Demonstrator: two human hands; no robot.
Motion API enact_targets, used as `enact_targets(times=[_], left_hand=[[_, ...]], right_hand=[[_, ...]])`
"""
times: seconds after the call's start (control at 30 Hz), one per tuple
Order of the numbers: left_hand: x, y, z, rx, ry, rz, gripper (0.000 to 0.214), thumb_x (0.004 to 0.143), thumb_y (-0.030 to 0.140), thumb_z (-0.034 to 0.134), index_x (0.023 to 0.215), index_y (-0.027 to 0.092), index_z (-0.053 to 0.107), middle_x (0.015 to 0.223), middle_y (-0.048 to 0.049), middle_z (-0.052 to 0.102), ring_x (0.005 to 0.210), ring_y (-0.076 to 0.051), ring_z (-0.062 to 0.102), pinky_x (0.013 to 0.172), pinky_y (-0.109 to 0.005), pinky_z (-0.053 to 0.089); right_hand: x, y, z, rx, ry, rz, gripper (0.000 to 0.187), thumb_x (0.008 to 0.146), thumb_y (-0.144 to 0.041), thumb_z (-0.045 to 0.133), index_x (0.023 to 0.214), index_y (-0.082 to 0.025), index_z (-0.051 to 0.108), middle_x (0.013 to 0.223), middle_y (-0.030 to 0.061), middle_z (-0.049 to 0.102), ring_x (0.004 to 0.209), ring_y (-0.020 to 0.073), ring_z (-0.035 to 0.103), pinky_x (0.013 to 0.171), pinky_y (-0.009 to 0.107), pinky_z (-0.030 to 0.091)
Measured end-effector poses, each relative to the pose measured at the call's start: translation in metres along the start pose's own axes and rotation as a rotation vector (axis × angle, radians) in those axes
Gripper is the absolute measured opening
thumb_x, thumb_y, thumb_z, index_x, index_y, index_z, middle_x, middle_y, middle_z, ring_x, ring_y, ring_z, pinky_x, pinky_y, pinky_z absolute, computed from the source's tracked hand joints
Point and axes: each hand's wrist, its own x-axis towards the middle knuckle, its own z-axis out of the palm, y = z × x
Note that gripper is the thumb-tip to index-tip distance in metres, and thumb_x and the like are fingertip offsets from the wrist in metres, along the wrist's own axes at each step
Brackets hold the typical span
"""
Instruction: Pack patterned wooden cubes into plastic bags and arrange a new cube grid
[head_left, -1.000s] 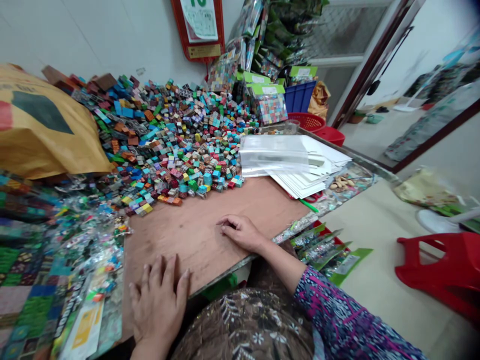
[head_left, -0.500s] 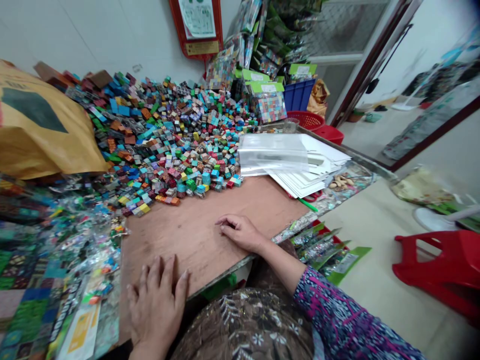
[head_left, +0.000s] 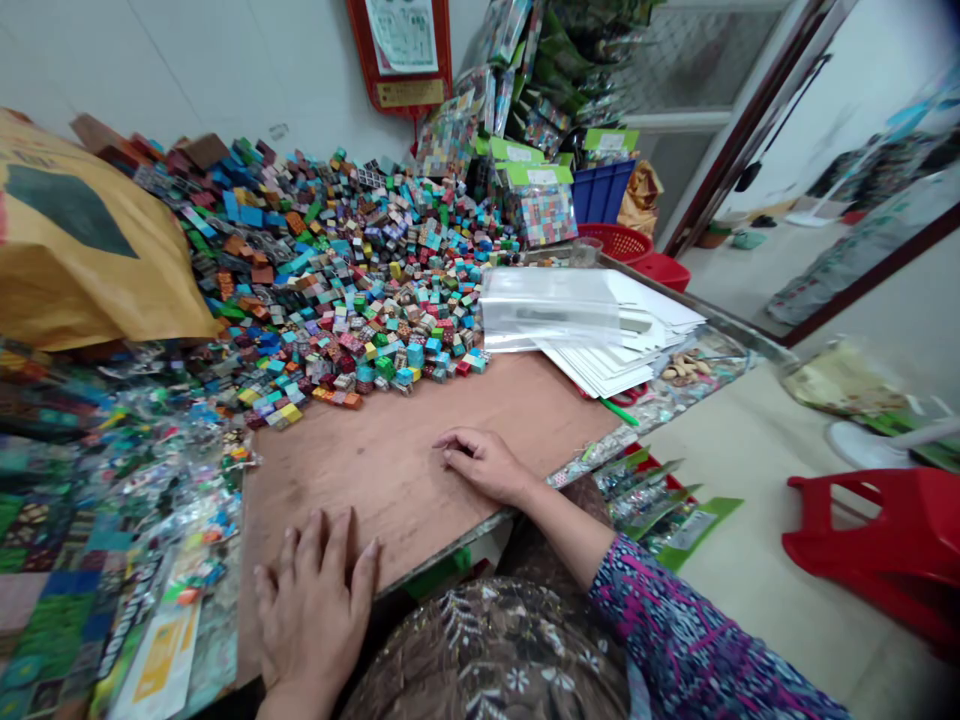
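Observation:
My left hand (head_left: 315, 600) lies flat on the plywood board (head_left: 397, 480) near its front edge, fingers spread and holding nothing. My right hand (head_left: 480, 465) rests on the same board, fingers lightly curled over bare wood, also holding nothing. Beyond both hands, a large heap of small multicoloured cubes (head_left: 337, 290) spreads across the board's far side, its nearest cubes a short way from my right hand. Printed plastic packets (head_left: 97, 480) lie in a layer to the left of my left hand.
A stack of white cards under clear plastic sheets (head_left: 585, 320) lies to the right of the heap. A yellow sack (head_left: 75, 240) slumps at far left. Bagged packs, a blue crate (head_left: 600, 192) and a red basket (head_left: 615, 240) stand behind. A red stool (head_left: 870, 545) sits on the floor at right.
Both hands stay in place on the board. The view shifts only slightly between frames.

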Motion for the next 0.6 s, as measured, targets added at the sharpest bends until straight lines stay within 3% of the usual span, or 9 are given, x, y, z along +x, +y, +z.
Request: enact_targets(times=[0.6], left_hand=[[0.001,0.009,-0.01,0.025,-0.014,-0.013,0.057,0.098,0.041,0.033,0.145,0.016,0.052,0.154,-0.0171,0.045,0.145,-0.041,0.034,0.115,-0.063,0.025]], right_hand=[[-0.001,-0.002,0.0,0.0,0.002,0.015,0.022,0.087,-0.014,0.057,0.104,-0.016,0.07,0.08,0.0008,0.068,0.076,0.0137,0.063,0.073,0.026,0.049]])
